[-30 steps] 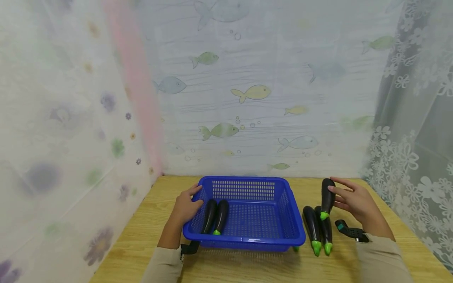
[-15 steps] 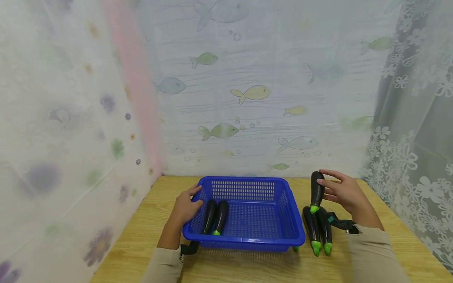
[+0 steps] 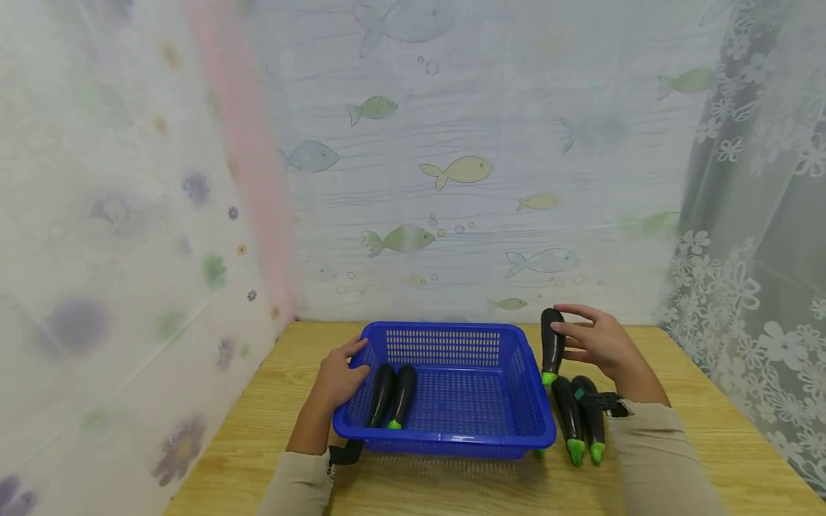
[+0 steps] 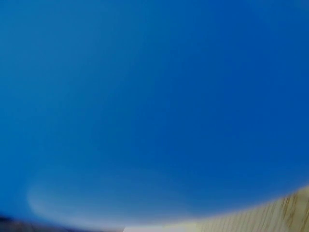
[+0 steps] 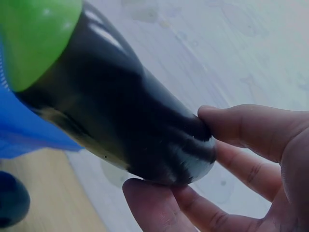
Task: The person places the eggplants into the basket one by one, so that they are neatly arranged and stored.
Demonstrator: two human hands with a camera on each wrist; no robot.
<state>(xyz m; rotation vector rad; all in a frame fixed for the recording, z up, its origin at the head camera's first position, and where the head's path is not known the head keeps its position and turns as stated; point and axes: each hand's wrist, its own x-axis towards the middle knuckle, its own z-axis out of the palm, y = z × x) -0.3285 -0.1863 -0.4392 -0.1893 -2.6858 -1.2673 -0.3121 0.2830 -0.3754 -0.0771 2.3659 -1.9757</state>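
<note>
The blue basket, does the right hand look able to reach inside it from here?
Probably yes: the right hand holds an eggplant just right of the blue basket, whose top is open, with only its rim to clear.

basket rim (image 3: 541, 390) barring low passage, open room above

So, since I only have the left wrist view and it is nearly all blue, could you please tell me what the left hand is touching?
Observer: The left hand rests on the left rim of a blue, rectangular plastic basket.
Operator: Thank you; and what does the right hand have?
Observer: The right hand pinches a glossy black, elongated eggplant with a green end.
Operator: Is anything inside the basket, please?
Observer: Yes, two similar eggplants lie side by side at its left.
</note>
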